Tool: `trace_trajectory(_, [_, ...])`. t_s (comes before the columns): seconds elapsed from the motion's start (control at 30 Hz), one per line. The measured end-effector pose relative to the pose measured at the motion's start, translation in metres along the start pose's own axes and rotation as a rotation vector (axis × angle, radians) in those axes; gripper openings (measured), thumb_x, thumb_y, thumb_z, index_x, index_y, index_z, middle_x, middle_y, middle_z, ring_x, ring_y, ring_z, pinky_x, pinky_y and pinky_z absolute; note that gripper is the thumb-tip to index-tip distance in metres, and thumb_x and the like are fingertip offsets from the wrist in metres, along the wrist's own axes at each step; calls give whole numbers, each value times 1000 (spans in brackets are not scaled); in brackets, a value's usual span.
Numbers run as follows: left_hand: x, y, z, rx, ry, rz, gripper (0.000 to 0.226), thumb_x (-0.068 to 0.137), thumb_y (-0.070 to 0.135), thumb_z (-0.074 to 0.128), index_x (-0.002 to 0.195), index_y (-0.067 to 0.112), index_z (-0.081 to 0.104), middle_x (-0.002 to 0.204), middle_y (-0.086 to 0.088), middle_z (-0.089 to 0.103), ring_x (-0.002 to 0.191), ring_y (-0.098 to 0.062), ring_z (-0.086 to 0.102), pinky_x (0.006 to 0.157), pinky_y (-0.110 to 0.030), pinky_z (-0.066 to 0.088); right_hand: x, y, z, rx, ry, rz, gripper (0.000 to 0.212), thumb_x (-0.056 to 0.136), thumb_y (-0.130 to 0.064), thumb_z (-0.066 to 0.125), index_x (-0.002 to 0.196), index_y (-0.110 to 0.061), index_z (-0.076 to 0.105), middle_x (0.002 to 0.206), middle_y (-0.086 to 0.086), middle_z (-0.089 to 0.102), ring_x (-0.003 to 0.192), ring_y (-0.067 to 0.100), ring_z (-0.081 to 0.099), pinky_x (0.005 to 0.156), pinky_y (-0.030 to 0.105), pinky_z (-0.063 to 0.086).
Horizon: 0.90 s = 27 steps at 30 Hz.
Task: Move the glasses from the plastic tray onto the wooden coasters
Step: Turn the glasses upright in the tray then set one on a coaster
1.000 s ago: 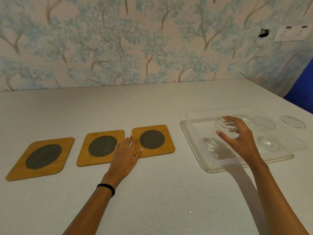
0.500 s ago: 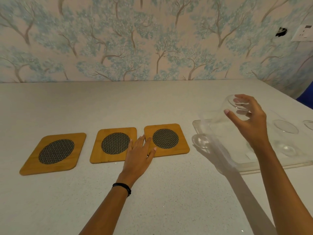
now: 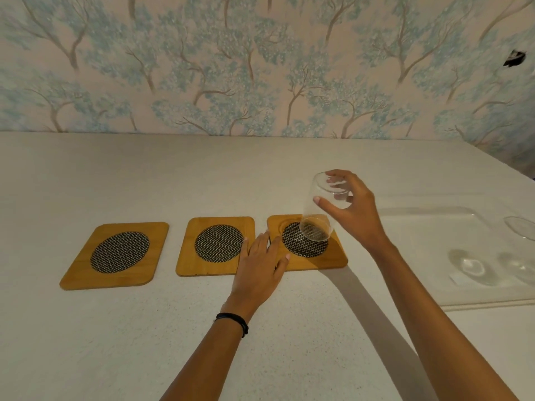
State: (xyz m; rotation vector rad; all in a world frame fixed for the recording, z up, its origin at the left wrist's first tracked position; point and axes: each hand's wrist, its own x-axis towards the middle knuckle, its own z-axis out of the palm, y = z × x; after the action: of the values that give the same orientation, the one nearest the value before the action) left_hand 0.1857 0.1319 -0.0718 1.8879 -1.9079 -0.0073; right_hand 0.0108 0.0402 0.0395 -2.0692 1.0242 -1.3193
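Three wooden coasters with dark mesh centres lie in a row: left coaster [image 3: 115,254], middle coaster [image 3: 215,245], right coaster [image 3: 311,256]. My right hand [image 3: 351,211] grips a clear glass [image 3: 318,219] near its rim and holds it tilted just above the right coaster's mesh. My left hand [image 3: 259,266] lies flat, fingers spread, across the gap between the middle and right coasters. The clear plastic tray [image 3: 428,227] sits at the right with two more glasses in it, one glass [image 3: 470,266] nearer me and another glass [image 3: 521,250] cut off by the frame edge.
Everything rests on a pale speckled countertop [image 3: 144,342] that ends at a wall with tree-patterned wallpaper [image 3: 231,68]. A black band is on my left wrist [image 3: 233,322].
My right hand lifted a glass out of the tray and carried it left, to just over the right coaster. My left hand stayed on the coasters. The view shifted left.
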Motion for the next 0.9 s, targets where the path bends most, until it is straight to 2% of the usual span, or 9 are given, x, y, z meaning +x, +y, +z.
trace_trajectory(0.3, [-2, 0, -1, -13, -1, -2, 50, 98, 42, 28, 140, 16, 34, 149, -10, 35, 140, -22, 27, 117, -46, 8, -6, 4, 28, 6, -87, 41, 48, 72, -29, 77, 115, -25, 55, 113, 2, 59, 100, 14, 57, 83, 34, 53])
trace_trajectory(0.63, [-3, 0, -2, -22, -16, -9, 50, 98, 42, 29, 141, 18, 31, 150, -10, 34, 140, -22, 25, 117, -44, 7, -11, 5, 29, -4, -96, 89, 51, 72, -26, 77, 118, -22, 54, 122, 2, 55, 102, 15, 56, 86, 28, 50])
trace_trajectory(0.8, [-2, 0, -1, -10, -23, -9, 50, 98, 41, 29, 142, 18, 30, 150, -10, 33, 141, -22, 25, 117, -44, 7, -11, 2, 27, -4, -148, 125, 52, 76, -25, 73, 122, -24, 50, 126, -1, 48, 110, 14, 50, 90, 24, 42])
trace_trajectory(0.9, [-2, 1, -2, -9, -20, -8, 50, 98, 41, 30, 142, 19, 29, 150, -10, 35, 140, -22, 26, 117, -44, 7, -11, -2, 16, 7, -165, 124, 50, 79, -27, 70, 123, -27, 49, 131, -3, 46, 117, 13, 47, 95, 26, 39])
